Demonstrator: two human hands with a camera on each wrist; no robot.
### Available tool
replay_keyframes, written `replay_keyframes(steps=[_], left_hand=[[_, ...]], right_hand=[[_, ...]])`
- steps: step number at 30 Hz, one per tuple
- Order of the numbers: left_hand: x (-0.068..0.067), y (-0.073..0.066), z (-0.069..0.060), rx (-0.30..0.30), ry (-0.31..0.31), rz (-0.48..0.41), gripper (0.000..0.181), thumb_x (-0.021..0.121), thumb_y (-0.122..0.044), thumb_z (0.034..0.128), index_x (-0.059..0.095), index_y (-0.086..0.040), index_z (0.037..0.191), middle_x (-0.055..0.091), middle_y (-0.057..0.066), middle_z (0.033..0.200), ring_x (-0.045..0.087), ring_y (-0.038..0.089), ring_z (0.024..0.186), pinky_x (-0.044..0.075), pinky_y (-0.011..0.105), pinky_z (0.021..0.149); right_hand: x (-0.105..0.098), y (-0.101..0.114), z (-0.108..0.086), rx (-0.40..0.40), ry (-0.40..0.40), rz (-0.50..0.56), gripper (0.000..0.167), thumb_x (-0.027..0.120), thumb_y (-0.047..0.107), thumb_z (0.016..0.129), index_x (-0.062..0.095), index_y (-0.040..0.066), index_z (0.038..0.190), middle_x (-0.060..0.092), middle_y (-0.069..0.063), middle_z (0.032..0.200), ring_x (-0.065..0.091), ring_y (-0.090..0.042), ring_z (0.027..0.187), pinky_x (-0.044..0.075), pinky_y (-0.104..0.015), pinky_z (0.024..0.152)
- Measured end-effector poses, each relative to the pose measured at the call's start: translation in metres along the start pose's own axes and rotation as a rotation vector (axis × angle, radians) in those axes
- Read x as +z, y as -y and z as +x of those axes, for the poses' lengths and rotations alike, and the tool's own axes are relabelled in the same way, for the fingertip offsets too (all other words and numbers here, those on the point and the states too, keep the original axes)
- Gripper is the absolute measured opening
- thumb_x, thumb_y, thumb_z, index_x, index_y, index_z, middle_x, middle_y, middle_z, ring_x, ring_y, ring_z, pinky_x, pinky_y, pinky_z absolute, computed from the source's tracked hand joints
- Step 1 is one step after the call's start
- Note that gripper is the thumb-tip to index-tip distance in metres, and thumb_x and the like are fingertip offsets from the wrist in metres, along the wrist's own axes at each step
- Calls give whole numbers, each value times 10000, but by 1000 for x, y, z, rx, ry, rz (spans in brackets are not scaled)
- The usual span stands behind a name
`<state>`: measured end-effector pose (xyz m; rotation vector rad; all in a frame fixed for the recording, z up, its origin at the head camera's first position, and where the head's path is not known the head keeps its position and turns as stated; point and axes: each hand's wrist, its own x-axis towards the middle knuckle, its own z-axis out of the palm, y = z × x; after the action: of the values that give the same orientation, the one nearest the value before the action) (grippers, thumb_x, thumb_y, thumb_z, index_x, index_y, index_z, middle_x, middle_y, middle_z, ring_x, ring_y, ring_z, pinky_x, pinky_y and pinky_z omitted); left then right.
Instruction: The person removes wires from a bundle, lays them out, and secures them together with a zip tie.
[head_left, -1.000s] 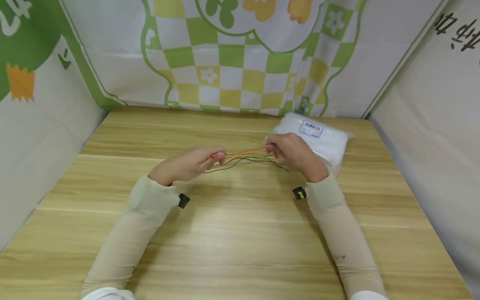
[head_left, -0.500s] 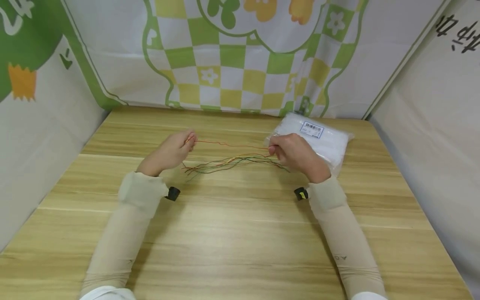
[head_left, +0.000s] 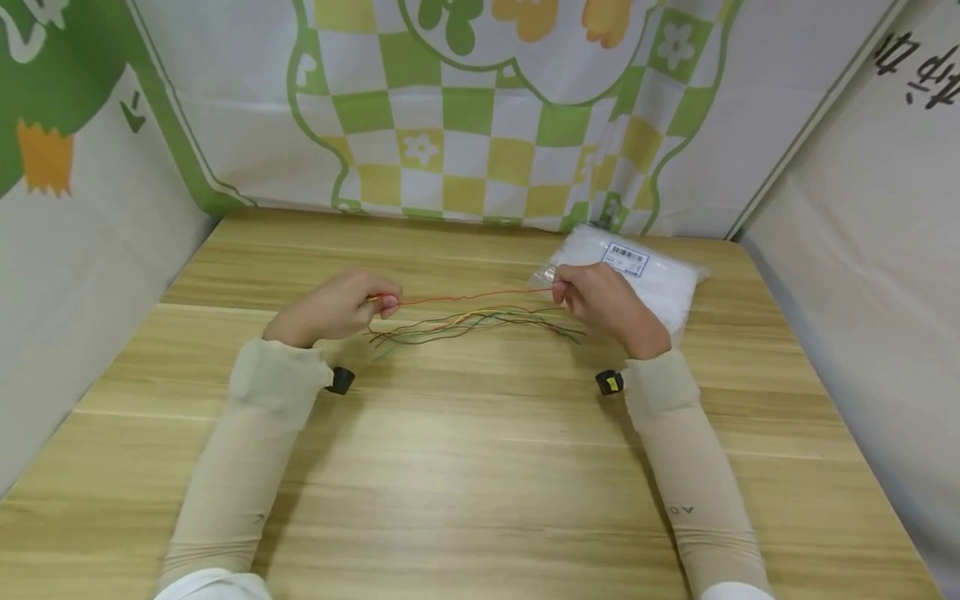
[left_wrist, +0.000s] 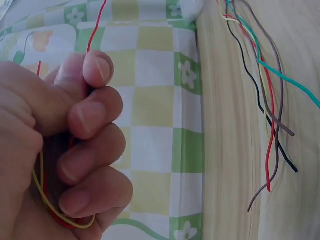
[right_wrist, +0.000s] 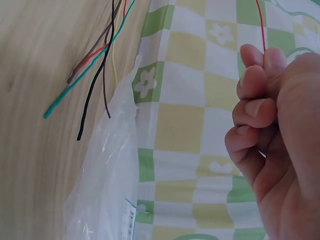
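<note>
A red wire [head_left: 465, 297] spans the gap between two hands just above the middle of the head view, nearly straight but for a slight kink. The left hand [head_left: 333, 307] pinches one side of it with fingers curled; the right hand [head_left: 611, 307] pinches the other between thumb and forefinger, remaining fingers folded in.

The hold looks delicate: so thin a strand could slip from the right fingertips if pulled hard, dropping onto the loose wires [head_left: 480, 317] lying just below in the frame, where it might tangle. A yellow wire [left_wrist: 80, 226] looped in the left palm could snag the red one if both were drawn out together. At upper right, a careless sleeve might nudge the plastic-wrapped package [head_left: 663, 279].

Only the left wrist view reveals that loop in full, yellow and red together at lower left; from the head, a mere fleck of yellow shows. The right wrist view, at upper left, sets the tips of a teal wire [right_wrist: 75, 82] and a black wire [right_wrist: 86, 102] close by the clear wrapping, colors hard to separate from above. Whether the right hand touches the package cannot be told. The head view alone takes in both hands and the wooden table [head_left: 480, 483].
</note>
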<state>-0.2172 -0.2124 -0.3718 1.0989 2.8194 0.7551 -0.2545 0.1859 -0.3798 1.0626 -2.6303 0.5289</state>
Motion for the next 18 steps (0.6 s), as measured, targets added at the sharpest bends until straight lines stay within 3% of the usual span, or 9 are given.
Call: replay_keyframes(steps=[3,6,12,18], left_hand=[[2,1,1,-13,0,35,382,391,171,891,450,-158,706,363,-60,688,337,89,635,313,300,671],[4,2,1,-12,-2,46,396,379,172,868,429,-178,691,344,-66,674,312,80,618,294,282,655],[3,-1,2,45,-20,15,414,422,148,948,463,-175,692,377,-78,661,340,60,596,313,261,638],[6,3,2,46,-26,38,423,422,149,953,444,-178,685,342,-89,658,303,45,593,286,248,634]], right_hand=[[1,-2,-1,7,4,-14,230,576,-4,1005,680,98,826,747,-74,785,676,-293,673,565,-456,673],[2,-4,-1,8,2,-22,244,591,46,1038,677,98,815,739,-71,768,672,-297,666,565,-458,673],[4,-11,-3,24,13,-11,253,588,34,1036,694,93,813,743,-74,774,701,-312,715,572,-464,730],[4,-14,-4,30,32,-1,261,579,49,1047,699,92,819,749,-81,784,700,-309,727,572,-467,756]])
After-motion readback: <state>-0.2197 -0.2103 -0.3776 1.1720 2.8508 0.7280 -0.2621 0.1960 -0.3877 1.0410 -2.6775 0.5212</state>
